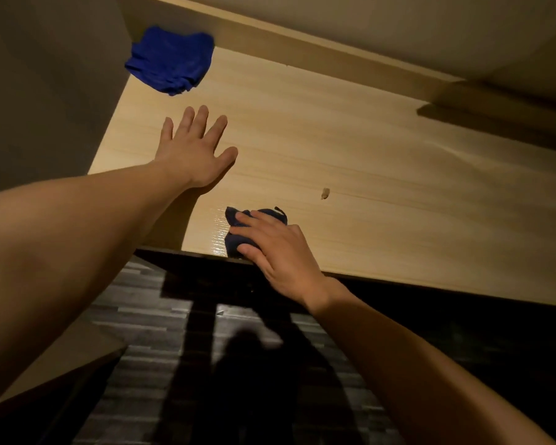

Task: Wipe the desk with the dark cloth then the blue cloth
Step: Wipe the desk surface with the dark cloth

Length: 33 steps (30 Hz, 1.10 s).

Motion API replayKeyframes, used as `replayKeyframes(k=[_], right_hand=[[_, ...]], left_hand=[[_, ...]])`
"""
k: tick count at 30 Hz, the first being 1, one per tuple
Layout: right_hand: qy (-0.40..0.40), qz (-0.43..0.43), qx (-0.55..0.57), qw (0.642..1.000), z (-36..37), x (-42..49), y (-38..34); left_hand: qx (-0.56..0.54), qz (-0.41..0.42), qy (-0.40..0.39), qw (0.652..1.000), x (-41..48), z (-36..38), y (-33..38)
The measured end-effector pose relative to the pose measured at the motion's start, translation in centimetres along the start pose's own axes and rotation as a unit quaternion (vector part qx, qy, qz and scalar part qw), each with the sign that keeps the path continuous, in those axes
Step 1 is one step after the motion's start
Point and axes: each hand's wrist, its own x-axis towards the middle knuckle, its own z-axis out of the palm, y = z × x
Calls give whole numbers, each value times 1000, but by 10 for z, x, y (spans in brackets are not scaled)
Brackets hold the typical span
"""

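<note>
**Two hands on a wooden desk**

The big light wooden desk point(350, 162) fills most of the view. Below its near edge is a dark striped floor point(142, 364). The left hand point(195, 152) lies flat on the desk with its fingers spread wide, holding nothing. The blue cloth point(170, 59) sits bunched in the far left corner, apart from that hand. The right hand point(276, 255) presses down on the dark cloth point(238, 231) at the near edge, fingers on top of it. A tiny scrap point(325, 193) lies nearby.
</note>
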Motion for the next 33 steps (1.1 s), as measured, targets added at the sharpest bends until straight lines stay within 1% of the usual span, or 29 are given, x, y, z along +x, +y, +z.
replayKeyframes(k=[2,4,7,8,11,16,19,22,24,27,30,32,33], right_hand=[[24,26,55,998,1,-9,-9],[31,62,145,987,-3,-16,-17],[-20,138,314,939,-28,-18,-19],[-15,154,336,929,-39,-16,-16],[47,188,355,915,-78,-2,1],[150,183,312,920,-144,49,46],[163,164,238,943,-163,86,84],[135,131,97,977,-171,130,128],[106,104,3,989,-173,159,152],[63,68,-84,992,-174,200,182],[4,32,-175,984,-167,225,206],[-26,17,-189,982,-160,228,214],[-26,12,-186,982,-157,227,215]], left_hand=[[-8,-7,-2,1000,-1,-3,6],[-29,2,30,999,-8,-3,18],[-67,34,55,996,-16,1,43],[-77,40,51,995,-16,3,52],[-95,34,32,994,-11,8,68],[-40,16,37,998,-13,21,73],[-37,9,44,998,-13,23,75],[-34,1,50,998,-13,22,75],[-30,-1,53,998,-14,22,76],[-26,-8,54,998,-13,23,77],[-16,-13,56,998,-12,25,77],[-9,-15,53,998,-12,25,77],[-6,-16,53,998,-12,25,77]])
